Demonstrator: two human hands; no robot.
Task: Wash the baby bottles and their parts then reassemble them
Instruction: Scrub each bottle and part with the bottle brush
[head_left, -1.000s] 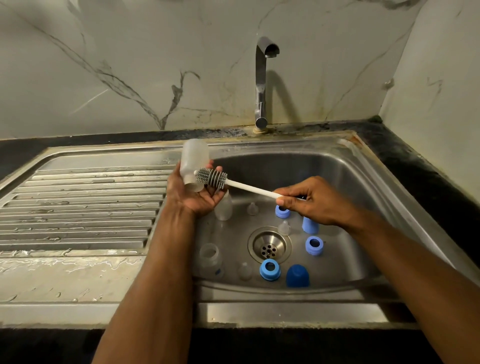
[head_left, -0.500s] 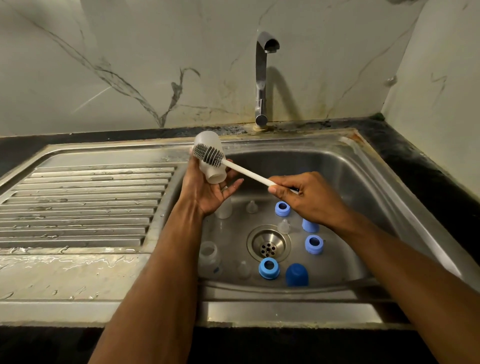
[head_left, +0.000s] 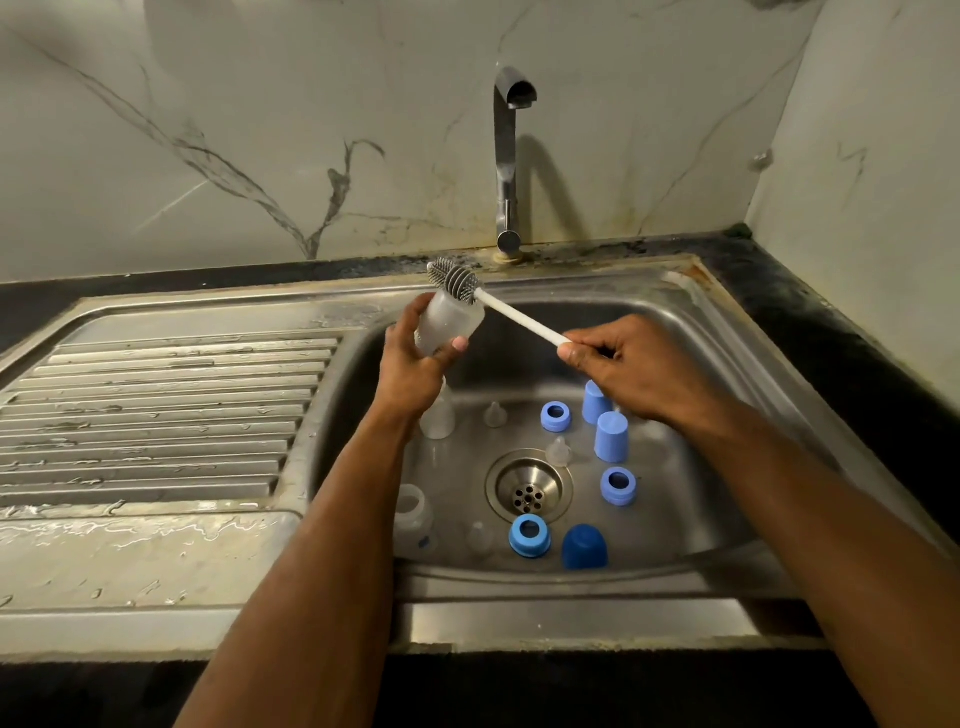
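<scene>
Gripping a clear baby bottle (head_left: 449, 323) tilted over the sink basin (head_left: 691, 332), the left hand (head_left: 415, 364) curls round its body. Against the bottle's upper end lies the grey head of a bottle brush (head_left: 457, 283), its white handle pinched by the right hand (head_left: 631, 366). Below both hands, blue rings (head_left: 529, 535), caps (head_left: 611, 436) and clear teats (head_left: 494, 414) lie around the drain (head_left: 529, 493).

Veined marble wall (head_left: 260, 130), chrome tap (head_left: 506, 156), dark counter (head_left: 831, 312), steel drainboard (head_left: 156, 415), dim light

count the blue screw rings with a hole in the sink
3. One ring lies behind the drain, one to its right, one in front of it. Another could be hidden under the right hand.
</scene>
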